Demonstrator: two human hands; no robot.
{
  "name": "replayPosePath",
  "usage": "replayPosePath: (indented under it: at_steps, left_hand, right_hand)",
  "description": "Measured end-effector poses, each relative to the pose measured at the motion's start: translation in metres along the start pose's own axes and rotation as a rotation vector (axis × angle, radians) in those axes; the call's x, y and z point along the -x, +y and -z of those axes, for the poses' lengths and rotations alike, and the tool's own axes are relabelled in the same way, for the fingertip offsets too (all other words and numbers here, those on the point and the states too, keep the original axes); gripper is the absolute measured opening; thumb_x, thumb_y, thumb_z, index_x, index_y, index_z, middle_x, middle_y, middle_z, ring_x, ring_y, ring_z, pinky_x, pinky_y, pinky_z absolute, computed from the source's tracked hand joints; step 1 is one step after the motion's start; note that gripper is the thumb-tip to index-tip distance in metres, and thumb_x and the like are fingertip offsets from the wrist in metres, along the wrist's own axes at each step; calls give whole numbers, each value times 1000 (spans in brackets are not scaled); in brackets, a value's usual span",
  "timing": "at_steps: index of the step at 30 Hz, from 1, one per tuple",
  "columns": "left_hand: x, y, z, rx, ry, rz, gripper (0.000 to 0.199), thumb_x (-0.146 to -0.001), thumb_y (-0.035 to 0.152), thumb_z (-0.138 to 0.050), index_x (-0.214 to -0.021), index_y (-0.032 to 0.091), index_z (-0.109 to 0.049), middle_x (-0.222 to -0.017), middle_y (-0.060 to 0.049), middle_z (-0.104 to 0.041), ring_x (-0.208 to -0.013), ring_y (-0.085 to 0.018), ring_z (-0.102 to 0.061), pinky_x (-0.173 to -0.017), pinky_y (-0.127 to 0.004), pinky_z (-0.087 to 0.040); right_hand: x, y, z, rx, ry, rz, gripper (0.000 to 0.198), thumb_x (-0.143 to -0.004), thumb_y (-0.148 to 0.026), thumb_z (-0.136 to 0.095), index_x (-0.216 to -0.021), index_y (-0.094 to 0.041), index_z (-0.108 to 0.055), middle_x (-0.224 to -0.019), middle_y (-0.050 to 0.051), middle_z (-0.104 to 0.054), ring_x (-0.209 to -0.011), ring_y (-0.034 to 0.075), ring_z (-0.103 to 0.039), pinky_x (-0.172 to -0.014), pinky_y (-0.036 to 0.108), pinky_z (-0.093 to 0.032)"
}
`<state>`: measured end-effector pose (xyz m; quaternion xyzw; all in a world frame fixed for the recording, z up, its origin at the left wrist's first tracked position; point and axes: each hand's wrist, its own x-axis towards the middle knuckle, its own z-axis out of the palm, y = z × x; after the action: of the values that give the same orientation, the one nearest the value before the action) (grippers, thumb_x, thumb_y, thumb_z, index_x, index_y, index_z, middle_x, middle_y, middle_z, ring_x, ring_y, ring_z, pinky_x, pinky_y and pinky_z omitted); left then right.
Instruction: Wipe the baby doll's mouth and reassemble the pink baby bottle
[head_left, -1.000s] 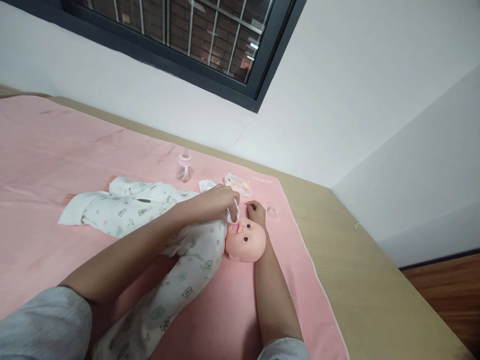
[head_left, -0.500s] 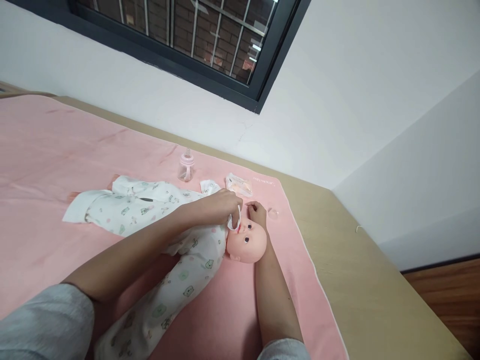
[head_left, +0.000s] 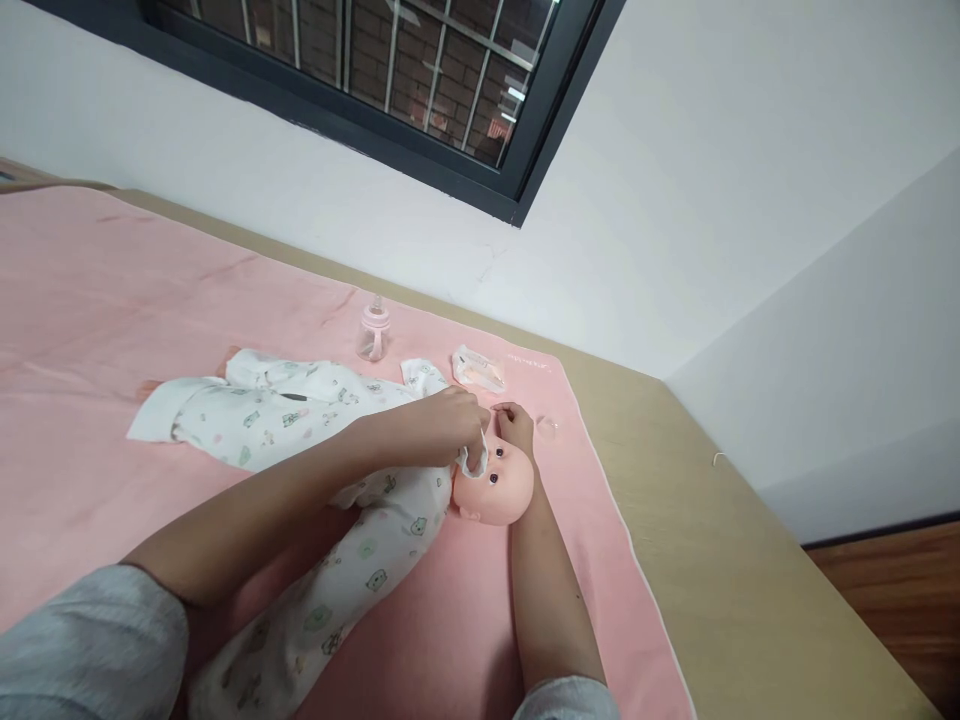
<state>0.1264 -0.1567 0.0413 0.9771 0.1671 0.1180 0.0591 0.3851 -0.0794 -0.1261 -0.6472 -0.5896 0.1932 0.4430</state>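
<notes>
A bald baby doll (head_left: 510, 495) lies face up, dressed in white printed clothes (head_left: 300, 400). My left hand (head_left: 457, 425) is closed on a small white wipe (head_left: 474, 462) and presses it on the doll's face over the mouth. Just beyond the doll's head rests my right hand (head_left: 516, 425), its fingers loosely bent and apart with nothing seen in them. My right forearm runs along the top of the doll's head and touches it. The wipe and my left hand hide the doll's mouth and chin.
A pink-topped baby bottle (head_left: 373, 330) stands upright near the wall. By the hands lie a packet of wipes (head_left: 478, 370) and a small clear object (head_left: 547, 427). A pink blanket (head_left: 450, 620) covers much of the wooden surface (head_left: 697, 560), below a dark-framed window (head_left: 517, 190).
My left hand has shifted slightly with the wipe, from beside the doll's mouth onto its face and nearer the eyes. My right hand and the doll have stayed in place.
</notes>
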Motion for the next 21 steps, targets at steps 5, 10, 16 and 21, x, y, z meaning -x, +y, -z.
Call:
replayPosePath:
  at_steps: [5, 10, 16, 21]
  left_hand:
    - [3, 7, 1, -83, -22, -24, 52, -63, -14, -54, -78, 28, -81, -73, -3, -61, -70, -18, -51, -78, -32, -41]
    - [3, 15, 7, -46, -80, -23, 45, -66, -11, -55, -79, 25, -79, -75, -2, -58, -73, -18, -53, -71, -29, -40]
    - [6, 16, 15, -38, -42, 60, 47, -68, -7, -51, -89, 26, -77, -80, 0, -53, -71, -15, -50, -58, -26, -27]
    - [4, 3, 9, 33, 76, 104, 44, -71, -3, -51, -92, 26, -77, -84, -1, -51, -64, -12, -45, -56, -26, -24]
  right_hand:
    - [-2, 2, -1, -4, -13, -10, 27, -75, -28, -48, -89, -21, -70, -81, 2, -69, -86, 18, -60, -85, 31, -50]
    - [-2, 2, -1, -21, -5, -35, 28, -74, -27, -47, -89, -21, -70, -90, 4, -71, -87, 19, -62, -86, 32, -50]
    - [0, 0, 1, -37, -24, -56, 29, -74, -27, -45, -88, -21, -70, -94, 5, -73, -88, 20, -64, -85, 33, -51]
    - [2, -2, 3, -30, -39, -64, 31, -75, -30, -45, -91, -21, -70, -87, 4, -72, -88, 22, -65, -82, 32, -52]
